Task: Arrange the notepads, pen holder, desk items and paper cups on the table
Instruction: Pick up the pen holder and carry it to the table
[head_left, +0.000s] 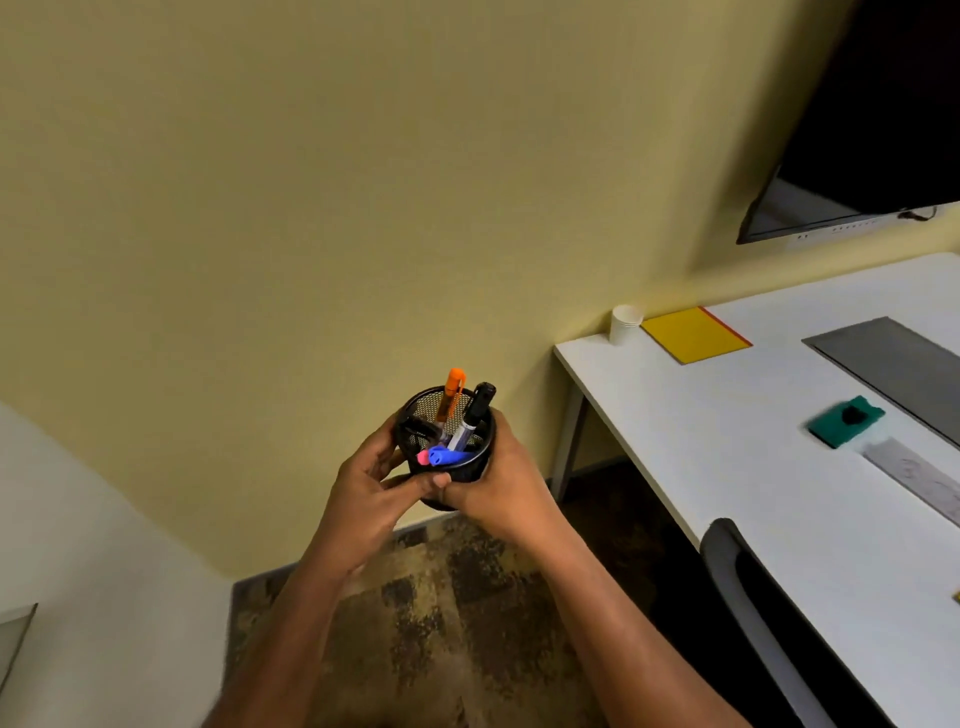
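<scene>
Both hands hold a black wire-mesh cylindrical pen holder (447, 447) in mid-air over the mottled brown carpet (441, 613), well to the left of the white tabletop (727, 415) and clear of its edge. Left hand (371, 493) cups the holder's left wall, thumb laid across its lower front. Right hand (501, 486) wraps the right wall and base, fingers closed around it. Holder tilted slightly toward the camera, mouth visible. Inside the holder: an orange-capped pen (451, 395) standing at the back, a black-capped marker with clear barrel (474, 415) leaning right, a blue-capped marker (449, 457) and a pink-tipped one (424, 458) lying low at the front rim, a dark item at the left rim, too blurred to name. On the tabletop, right of the holder: a short stack of white paper cups (625, 324) at the far-left corner, a yellow notepad with red spine (695, 334) just beside the cups, a green board eraser with black top (845, 421) nearer, a grey rectangular mat (893, 371) beyond the eraser, a pale ruler-like strip (917, 480) just below the eraser. A black chair back (753, 613) stands against the tabletop's near edge. A dark wall screen (883, 114) hangs above the tabletop.
</scene>
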